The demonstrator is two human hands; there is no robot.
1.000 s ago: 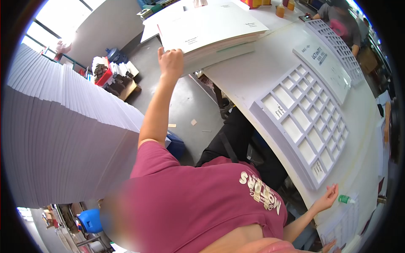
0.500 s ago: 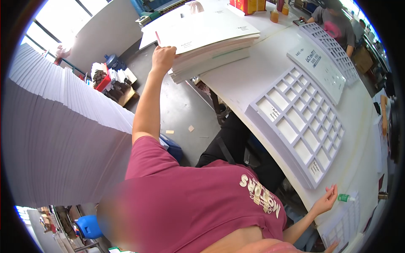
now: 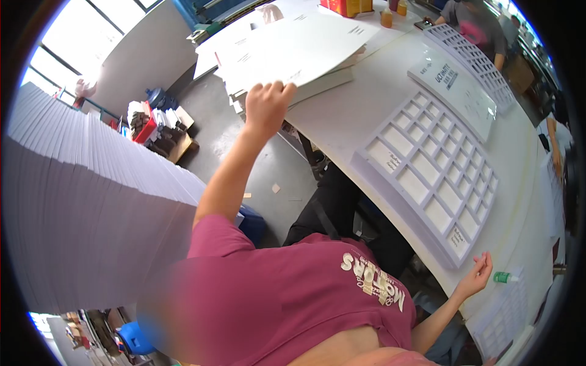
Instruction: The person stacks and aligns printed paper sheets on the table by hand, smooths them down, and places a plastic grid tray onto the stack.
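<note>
My left hand [image 3: 267,110] is closed on the near edge of a white printed sheet [image 3: 293,49]. That sheet is partly raised and bent over a stack of boards and papers [image 3: 323,87] at the table corner. My right hand [image 3: 477,276] rests at the table's near edge, palm up, its fingers loosely curled and apart with nothing visible in them. Beside it lies a small green bottle [image 3: 502,277]. Between my hands is a white compartment tray [image 3: 427,177], with small printed labels in two of its cells.
A printed white board [image 3: 455,91] and another grid tray [image 3: 473,61] lie beyond the tray. A co-worker [image 3: 473,27] is at the far side; another person's arm [image 3: 554,146] shows at right. Tall paper stacks [image 3: 91,226] stand left. Orange bottles [image 3: 386,18] sit at the back.
My left hand has moved right along the stack's near edge and now grips the top sheet, which has lifted and shifted. My right hand has barely moved.
</note>
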